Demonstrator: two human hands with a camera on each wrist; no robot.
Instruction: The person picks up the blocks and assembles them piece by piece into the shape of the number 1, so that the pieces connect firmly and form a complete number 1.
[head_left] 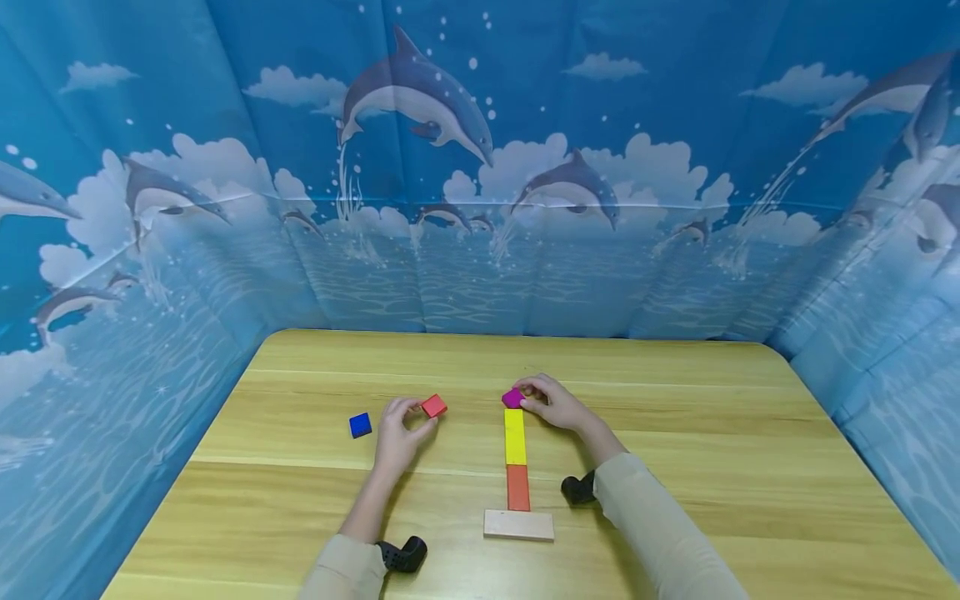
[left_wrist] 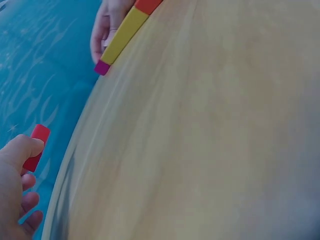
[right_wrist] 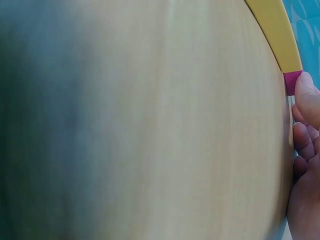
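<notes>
My left hand (head_left: pixel 396 440) pinches a small red block (head_left: pixel 434 406) between thumb and fingers; in the left wrist view the thumb lies across the red block (left_wrist: pixel 41 134). On the right, my right hand (head_left: pixel 555 403) grips a small magenta block (head_left: pixel 513 398) at the far end of a long yellow block (head_left: pixel 514 437). The right wrist view has the thumb on the magenta block (right_wrist: pixel 291 83), right at the yellow block's end. An orange-red block (head_left: pixel 518 487) continues the line toward me, down to a pale wooden plank (head_left: pixel 518 525) lying crosswise.
A blue cube (head_left: pixel 360 425) sits on the wooden table (head_left: pixel 720 433), left of my left hand. Behind and beside the table hangs a blue curtain (head_left: pixel 480 275) printed with dolphins. Black camera mounts (head_left: pixel 405 555) stick out from both wrists.
</notes>
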